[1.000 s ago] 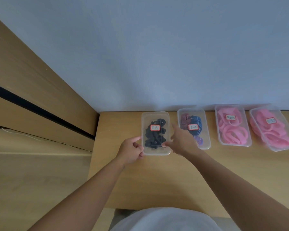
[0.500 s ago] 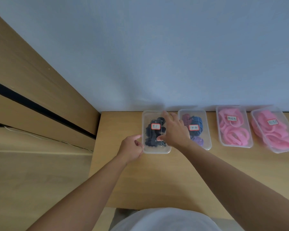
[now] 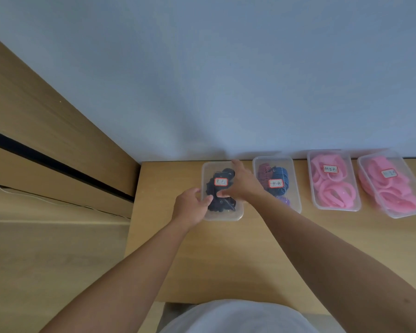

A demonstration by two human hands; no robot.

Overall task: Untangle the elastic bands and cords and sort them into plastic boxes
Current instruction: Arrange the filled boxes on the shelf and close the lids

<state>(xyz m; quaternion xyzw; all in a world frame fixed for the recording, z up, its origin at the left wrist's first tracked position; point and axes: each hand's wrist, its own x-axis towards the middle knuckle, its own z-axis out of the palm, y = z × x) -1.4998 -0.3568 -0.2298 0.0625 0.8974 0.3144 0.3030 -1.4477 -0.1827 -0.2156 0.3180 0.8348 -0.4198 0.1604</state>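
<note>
Four clear lidded plastic boxes with labels stand in a row along the wall. The leftmost box [image 3: 223, 216] holds black bands and cords [image 3: 220, 203]. My left hand [image 3: 190, 207] grips that box at its near left edge, thumb on the side and fingers curled onto the lid. My right hand [image 3: 244, 186] lies flat over the right part of the lid, with its fingers stretched to the far edge and its thumb pressing on the lid. It hides part of the black bands.
To the right stand a box of red, blue and purple bands [image 3: 277, 162] and two boxes of pink bands [image 3: 333, 207] [image 3: 394, 213]. The wooden table [image 3: 226, 255] ends at the left beside a wooden panel. The wall rises right behind the boxes.
My right hand has slid from the box's near right corner up across the lid to its far edge. My left hand has closed further onto the near left edge.
</note>
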